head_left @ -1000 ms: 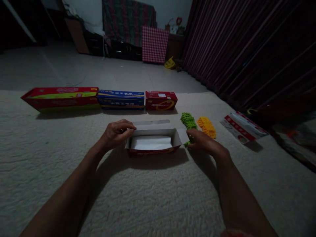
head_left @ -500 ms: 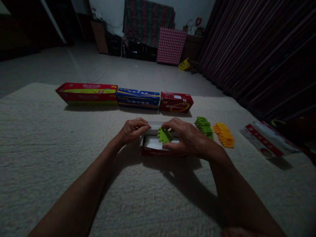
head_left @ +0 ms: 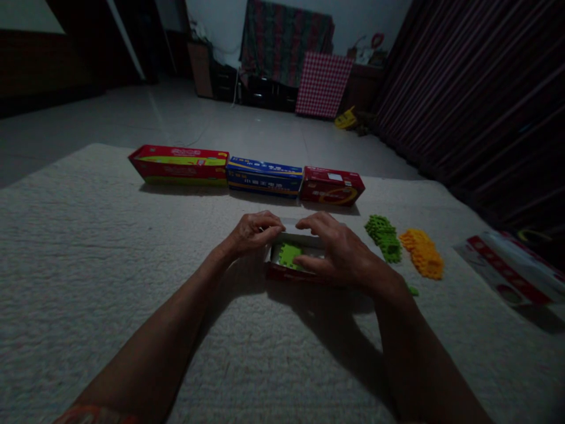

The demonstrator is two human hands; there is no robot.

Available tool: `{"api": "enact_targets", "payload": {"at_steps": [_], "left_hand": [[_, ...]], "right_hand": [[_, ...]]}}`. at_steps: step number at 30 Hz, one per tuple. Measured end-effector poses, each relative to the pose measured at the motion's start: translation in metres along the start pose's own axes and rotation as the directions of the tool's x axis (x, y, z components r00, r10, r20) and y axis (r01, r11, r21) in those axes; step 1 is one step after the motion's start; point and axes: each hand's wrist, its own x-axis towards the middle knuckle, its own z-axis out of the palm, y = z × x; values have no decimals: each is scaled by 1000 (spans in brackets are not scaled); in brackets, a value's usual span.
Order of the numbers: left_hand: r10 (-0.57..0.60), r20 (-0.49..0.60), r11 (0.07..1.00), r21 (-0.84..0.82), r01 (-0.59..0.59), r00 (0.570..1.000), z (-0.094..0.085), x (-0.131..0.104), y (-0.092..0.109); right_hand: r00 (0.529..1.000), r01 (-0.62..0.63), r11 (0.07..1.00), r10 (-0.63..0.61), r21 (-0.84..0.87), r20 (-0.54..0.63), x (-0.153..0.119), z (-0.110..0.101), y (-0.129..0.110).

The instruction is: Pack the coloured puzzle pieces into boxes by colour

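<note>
Left hand (head_left: 259, 230): pinching open box (head_left: 286, 274) at far-left corner | right hand (head_left: 338, 250): reaching inside, fingers wide | green piece (head_left: 288, 255): lying inside, nearer left edge

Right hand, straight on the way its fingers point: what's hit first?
Probably the left hand, at the edge of the open box; the green piece lies lower, inside. Depth between the hands is unclear.

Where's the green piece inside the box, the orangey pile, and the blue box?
Green piece (head_left: 288, 254), head view: its flat face.
Orangey pile (head_left: 422, 254), head view: middle of the heap.
Blue box (head_left: 265, 181), head view: its long front side.
</note>
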Motion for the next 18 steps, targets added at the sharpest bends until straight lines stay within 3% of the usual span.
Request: {"api": "enact_targets", "payload": {"at_steps": [8,13,18], "left_hand": [[-19,14,1000,11,19,1000,-1,-1,0],[-27,11,999,19,27,1000,-1,-1,1],[-9,5,1000,17,9,1000,0,-1,0]], "right_hand": [[990,-37,998,31,-48,-137,-13,-30,20],[994,10,992,-23,122,104,-10,-14,3],[964,-46,991,12,124,264,-3,9,-11]]}}
